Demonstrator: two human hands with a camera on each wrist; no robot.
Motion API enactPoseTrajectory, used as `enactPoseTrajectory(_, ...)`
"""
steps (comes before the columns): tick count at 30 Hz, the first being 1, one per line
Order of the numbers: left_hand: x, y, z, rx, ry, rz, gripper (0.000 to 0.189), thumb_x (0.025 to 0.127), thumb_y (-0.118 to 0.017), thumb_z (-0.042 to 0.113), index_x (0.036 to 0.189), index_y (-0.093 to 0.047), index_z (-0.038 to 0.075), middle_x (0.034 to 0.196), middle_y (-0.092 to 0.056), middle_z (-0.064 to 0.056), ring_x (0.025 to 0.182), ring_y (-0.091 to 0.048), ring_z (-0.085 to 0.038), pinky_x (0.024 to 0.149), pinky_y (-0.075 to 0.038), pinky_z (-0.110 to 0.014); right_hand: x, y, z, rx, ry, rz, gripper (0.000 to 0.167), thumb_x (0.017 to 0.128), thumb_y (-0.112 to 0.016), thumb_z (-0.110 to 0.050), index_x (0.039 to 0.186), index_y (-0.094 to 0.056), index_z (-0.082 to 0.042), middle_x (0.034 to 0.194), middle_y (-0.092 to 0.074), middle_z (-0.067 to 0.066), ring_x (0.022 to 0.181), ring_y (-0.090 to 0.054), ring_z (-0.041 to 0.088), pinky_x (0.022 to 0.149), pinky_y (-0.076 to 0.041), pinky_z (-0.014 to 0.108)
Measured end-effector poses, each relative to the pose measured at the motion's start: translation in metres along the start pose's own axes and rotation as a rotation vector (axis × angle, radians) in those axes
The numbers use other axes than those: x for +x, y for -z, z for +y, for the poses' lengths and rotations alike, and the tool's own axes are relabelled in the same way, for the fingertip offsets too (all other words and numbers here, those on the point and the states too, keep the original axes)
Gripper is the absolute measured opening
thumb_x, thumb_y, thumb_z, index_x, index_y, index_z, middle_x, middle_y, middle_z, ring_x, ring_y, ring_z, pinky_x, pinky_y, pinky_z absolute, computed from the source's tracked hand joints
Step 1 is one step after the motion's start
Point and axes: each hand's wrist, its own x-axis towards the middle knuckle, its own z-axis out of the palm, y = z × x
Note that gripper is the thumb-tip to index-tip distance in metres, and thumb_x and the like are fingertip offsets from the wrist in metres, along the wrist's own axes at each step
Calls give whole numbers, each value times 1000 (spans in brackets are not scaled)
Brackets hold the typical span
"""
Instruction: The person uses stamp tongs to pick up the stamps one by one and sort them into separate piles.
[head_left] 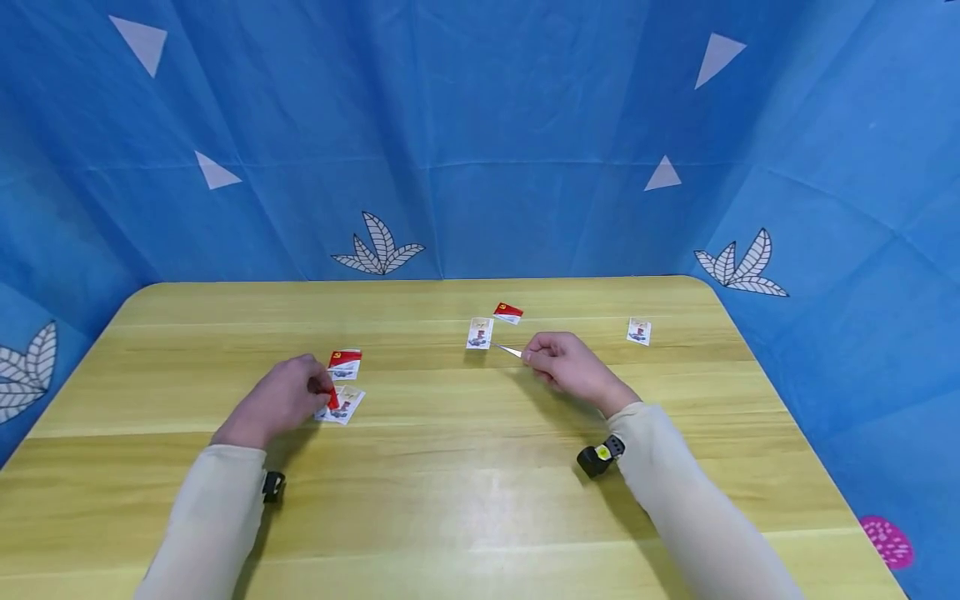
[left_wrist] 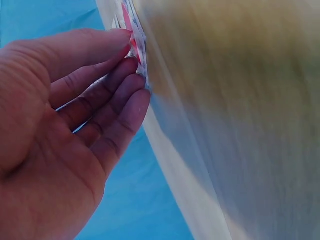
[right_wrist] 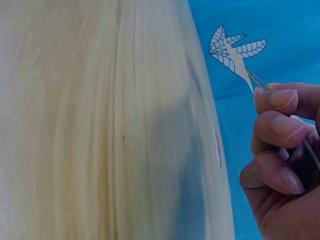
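My right hand (head_left: 566, 365) grips metal tweezers (head_left: 510, 350) between thumb and fingers. At their tips is a small white stamp (head_left: 480, 332) with a coloured picture, raised over the table and casting a shadow below. The right wrist view shows that stamp (right_wrist: 237, 60) nearly edge-on, beyond the fingertips of the right hand (right_wrist: 280, 135). On the left, my left hand (head_left: 285, 398) pinches a small red piece (head_left: 333, 399) between thumb and forefinger. It overlaps a white picture stamp (head_left: 347, 405); just behind lies a red-and-white stamp (head_left: 345, 362). Its other fingers curve loosely in the left wrist view.
Another red-and-white stamp (head_left: 509, 312) lies behind the tweezers, and a white picture stamp (head_left: 639, 331) farther right. The wooden table (head_left: 450, 508) meets a blue patterned curtain (head_left: 495, 125) at its back. Each wrist carries a black device.
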Motion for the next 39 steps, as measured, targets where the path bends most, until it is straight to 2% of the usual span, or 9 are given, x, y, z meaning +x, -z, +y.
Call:
enactPoseTrajectory(28,0,-1,2,-26,11,10,5,89,-67,-1,94,-69,0,96,-59,-10,87,-56,-26,80,-49,-45,-24,40,17,-29,-22,93,23,101,-53,-12,103,-58,10,65,-47,6,48,-38,12,44,-33,24)
enactPoseTrajectory(39,-3,-2,0,-20,12,9,5,90,-65,-3,93,-67,-3,96,-59,-11,86,-55,-26,78,-49,-45,-38,52,21,-58,-16,113,25,101,-54,-16,101,-58,9,65,-49,10,47,-39,13,45,-35,26)
